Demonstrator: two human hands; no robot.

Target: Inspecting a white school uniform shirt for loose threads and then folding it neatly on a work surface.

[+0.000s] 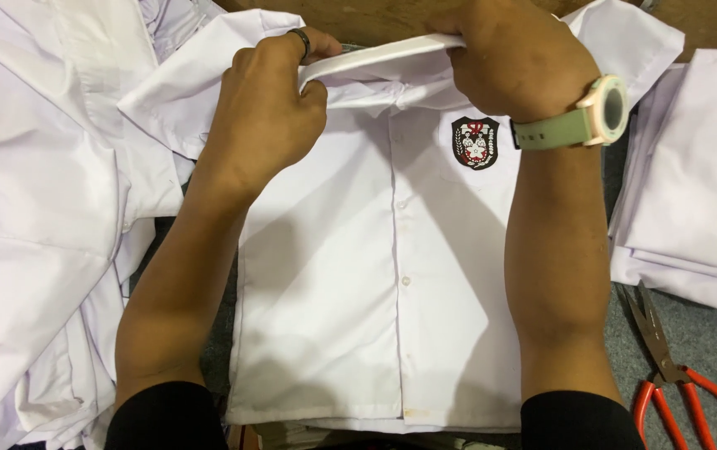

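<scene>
A white buttoned shirt (350,283) lies flat, front up, with a dark embroidered badge (475,142) on its chest. Both hands grip its collar (375,57) at the top. My left hand (267,108), with a dark ring on one finger, pinches the collar's left end. My right hand (508,58) holds the collar's right end; a pale watch with a green strap (583,121) sits on that wrist. The collar is stretched between the two hands.
A heap of white shirts (33,208) fills the left side. Folded white garments (692,183) are stacked at the right. Red-handled scissors (675,367) lie on the grey surface at the lower right. A wooden edge (392,21) runs along the top.
</scene>
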